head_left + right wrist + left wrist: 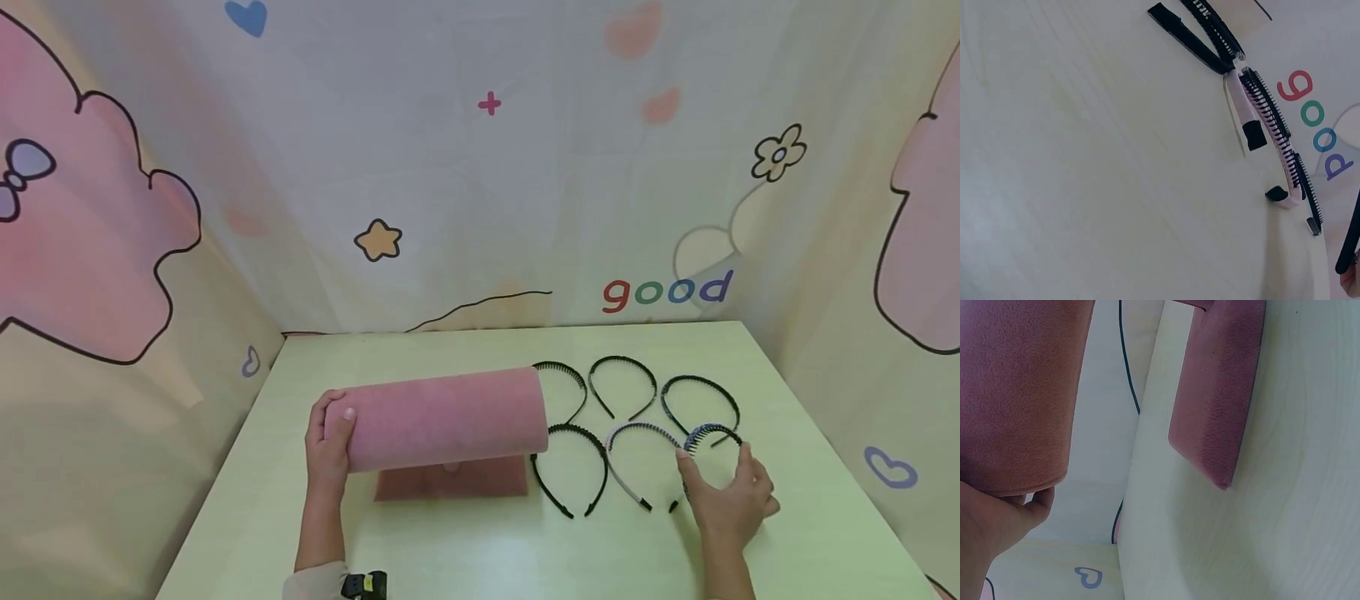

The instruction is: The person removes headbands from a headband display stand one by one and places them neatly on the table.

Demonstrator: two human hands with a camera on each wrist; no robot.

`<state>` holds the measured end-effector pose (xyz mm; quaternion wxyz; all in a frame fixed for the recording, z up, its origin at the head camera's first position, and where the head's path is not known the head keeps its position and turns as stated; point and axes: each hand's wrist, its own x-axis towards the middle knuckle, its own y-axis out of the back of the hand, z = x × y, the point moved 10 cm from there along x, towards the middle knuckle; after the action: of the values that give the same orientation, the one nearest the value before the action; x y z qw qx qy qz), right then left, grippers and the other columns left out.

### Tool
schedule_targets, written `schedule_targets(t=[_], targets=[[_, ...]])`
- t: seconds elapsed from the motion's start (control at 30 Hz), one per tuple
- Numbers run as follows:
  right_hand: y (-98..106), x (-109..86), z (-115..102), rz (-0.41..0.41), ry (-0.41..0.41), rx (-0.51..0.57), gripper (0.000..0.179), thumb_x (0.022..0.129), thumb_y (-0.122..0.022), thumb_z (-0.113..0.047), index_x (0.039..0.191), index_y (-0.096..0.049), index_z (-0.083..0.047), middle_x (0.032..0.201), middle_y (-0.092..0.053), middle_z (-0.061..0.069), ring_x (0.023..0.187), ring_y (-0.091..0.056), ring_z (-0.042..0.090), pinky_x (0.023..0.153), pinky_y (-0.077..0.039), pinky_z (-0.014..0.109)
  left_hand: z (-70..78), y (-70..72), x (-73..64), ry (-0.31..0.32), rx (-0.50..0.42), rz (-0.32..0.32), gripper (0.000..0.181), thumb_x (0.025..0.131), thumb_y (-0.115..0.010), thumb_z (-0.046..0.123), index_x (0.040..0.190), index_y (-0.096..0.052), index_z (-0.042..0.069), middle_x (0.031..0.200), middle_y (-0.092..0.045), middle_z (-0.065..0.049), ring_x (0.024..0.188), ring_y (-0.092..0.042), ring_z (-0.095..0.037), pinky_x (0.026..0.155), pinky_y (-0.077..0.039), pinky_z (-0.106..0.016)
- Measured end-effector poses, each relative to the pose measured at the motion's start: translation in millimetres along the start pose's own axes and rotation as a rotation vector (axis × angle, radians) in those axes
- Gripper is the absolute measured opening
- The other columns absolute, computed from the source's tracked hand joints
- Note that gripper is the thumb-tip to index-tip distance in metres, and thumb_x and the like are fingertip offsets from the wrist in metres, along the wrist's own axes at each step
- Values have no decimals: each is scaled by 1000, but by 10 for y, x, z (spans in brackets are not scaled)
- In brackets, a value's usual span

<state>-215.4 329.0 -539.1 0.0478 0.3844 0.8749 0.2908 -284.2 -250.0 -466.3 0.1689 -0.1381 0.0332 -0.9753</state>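
Observation:
A pink fuzzy roll [442, 421], set on a flat-footed pink base [450, 483], makes up a headband stand. My left hand [328, 446] grips the roll's left end, thumb on the front and fingers behind. From the left wrist view, the roll [1016, 394] hangs over that hand [997, 522], with the base [1216, 394] below it. My right hand [727, 504] pinches a dark blue toothed headband [708, 430] between thumb and fingers, arch up. Only its black end [1349, 240] and a fingertip [1350, 282] show in the right wrist view.
Several headbands lie on the pale table [262, 533] right of the roll: a black one [573, 430], a lilac one [618, 479] and a back row with another dark one [622, 359]. A printed cloth wall [450, 167] stands behind.

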Motion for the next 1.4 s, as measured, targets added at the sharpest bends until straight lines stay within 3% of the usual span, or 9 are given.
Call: schedule_targets(t=[0.33, 0.53, 0.7, 1.07, 1.3, 1.4], targets=[[60, 84, 280, -28, -45, -88, 99, 73, -70, -53, 147, -22, -6, 138, -24, 26, 120, -16, 50, 90, -18, 58, -14, -2, 11, 3, -12, 2, 33, 93, -53, 12, 125, -47, 6, 120, -48, -1, 103, -42, -21, 81, -33, -35], [34, 142, 541, -107, -152, -154, 103, 75, -62, -62, 148, -13, -8, 139, -19, 30, 121, -12, 55, 92, -12, 64, -74, 26, -34, 44, -10, 5, 33, 93, -53, 13, 125, -46, 7, 121, -46, 0, 104, -40, -21, 81, -33, -37], [11, 197, 635, -170, -219, -232, 110, 72, -54, -73, 149, -7, -10, 141, -16, 30, 122, -12, 55, 88, -11, 67, -65, 5, -30, 36, -16, 0, 34, 93, -53, 14, 125, -46, 8, 122, -46, 0, 105, -39, -21, 81, -33, -37], [-90, 325, 720, -183, -206, -269, 115, 68, -56, -75, 148, -9, -6, 141, -12, 32, 120, -8, 56, 85, -10, 67, -71, 29, -21, 51, 24, 23, 33, 93, -52, 15, 126, -47, 10, 123, -46, 0, 104, -40, -22, 80, -34, -38], [-185, 420, 786, -287, -218, -376, 119, 68, -50, -79, 144, -6, 2, 137, -7, 39, 117, -5, 59, 83, -11, 69, -78, 22, -10, 49, 26, 20, 33, 93, -53, 16, 125, -47, 10, 123, -46, 1, 104, -40, -21, 80, -33, -39], [-205, 456, 790, -292, -203, -389, 117, 71, -48, -77, 142, -6, 6, 134, -8, 40, 116, -5, 59, 83, -11, 69, -81, 27, -8, 49, 15, 25, 32, 93, -53, 14, 124, -48, 9, 123, -46, 1, 103, -40, -22, 79, -33, -40]])
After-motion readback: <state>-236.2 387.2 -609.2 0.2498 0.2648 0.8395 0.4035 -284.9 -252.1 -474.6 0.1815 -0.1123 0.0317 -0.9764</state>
